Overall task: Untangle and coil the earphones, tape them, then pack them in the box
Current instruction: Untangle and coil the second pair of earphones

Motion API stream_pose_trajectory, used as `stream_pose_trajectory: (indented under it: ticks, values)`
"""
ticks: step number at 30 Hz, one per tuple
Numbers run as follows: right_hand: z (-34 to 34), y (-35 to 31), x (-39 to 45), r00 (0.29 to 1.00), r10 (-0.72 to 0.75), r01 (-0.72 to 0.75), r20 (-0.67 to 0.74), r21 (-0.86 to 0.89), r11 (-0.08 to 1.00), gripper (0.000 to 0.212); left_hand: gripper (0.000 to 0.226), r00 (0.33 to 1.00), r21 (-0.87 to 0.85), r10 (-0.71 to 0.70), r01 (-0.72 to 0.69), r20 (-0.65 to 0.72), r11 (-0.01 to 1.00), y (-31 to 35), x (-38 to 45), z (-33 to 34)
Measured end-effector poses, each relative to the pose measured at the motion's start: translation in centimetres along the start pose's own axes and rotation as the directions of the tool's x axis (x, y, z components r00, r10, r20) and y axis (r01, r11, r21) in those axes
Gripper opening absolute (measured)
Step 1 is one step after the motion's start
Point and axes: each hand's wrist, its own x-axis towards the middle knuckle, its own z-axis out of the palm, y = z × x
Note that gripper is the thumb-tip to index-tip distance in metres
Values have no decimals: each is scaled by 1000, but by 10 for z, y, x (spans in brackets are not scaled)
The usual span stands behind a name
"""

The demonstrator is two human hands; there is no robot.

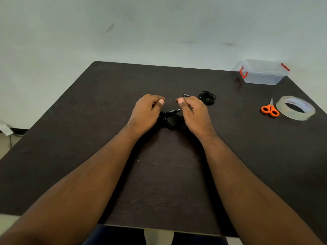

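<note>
A black tangle of earphones [169, 119] lies mid-table [88, 138], between the left hand [145, 112] and right hand [192, 112], which rest beside it with fingers curled and thumbs pointing at each other; whether either has hold of a cord I cannot tell. A second, coiled set [207, 98] lies just beyond the right hand. Further right sit orange scissors [269, 110] beside a tape roll [295, 107], with a clear box [263, 72] with red clips at the far right corner.
</note>
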Motion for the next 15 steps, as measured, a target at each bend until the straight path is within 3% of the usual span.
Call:
stream_pose_trajectory:
  ticks: [4, 9, 12, 15]
  values:
    - [-26, 2, -6, 998, 12, -13, -64, -17, 1000, 33, 23, 999, 30, -11, 12, -38, 999, 16, 4, -3]
    - [-97, 31, -18, 999, -31, 24, -27, -220, 975, 25, 25, 997, 204, 82, -83, 17, 975, 69, 21, 20]
    - [-149, 55, -24, 998, -48, 29, -46, -355, 934, 22, 26, 971, 250, 204, -229, 121, 941, 113, 24, 57]
    - [-201, 84, -27, 993, -47, -6, -111, -438, 899, 17, 29, 932, 122, 259, -297, 252, 947, 149, 26, 102]
